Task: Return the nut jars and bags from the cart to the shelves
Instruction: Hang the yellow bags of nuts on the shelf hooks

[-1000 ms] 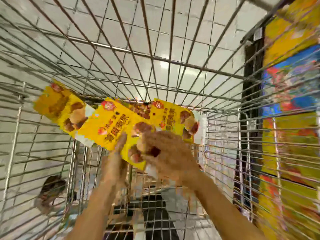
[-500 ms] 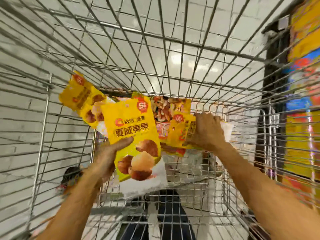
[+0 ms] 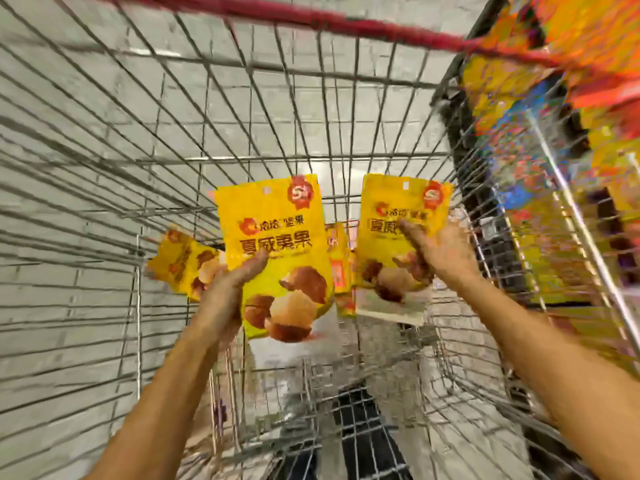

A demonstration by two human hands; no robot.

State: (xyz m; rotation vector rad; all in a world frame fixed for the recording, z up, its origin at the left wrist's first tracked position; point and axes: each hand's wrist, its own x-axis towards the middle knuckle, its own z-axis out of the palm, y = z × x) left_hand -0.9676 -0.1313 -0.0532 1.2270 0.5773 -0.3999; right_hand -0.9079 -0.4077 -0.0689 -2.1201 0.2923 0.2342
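Fingers (image 3: 258,263) lie mostly hidden behind two nut bags (image 3: 277,233) (image 3: 391,199).

Blur smears the shelves (image 3: 571,109) on the right into colour patches. The right grip (image 3: 440,252) covers the middle print of the right bag (image 3: 398,202). The left grip (image 3: 225,299) and left bag (image 3: 273,244) hide part of a third bag (image 3: 180,261), and a fourth bag (image 3: 341,268) between them shows only a strip.
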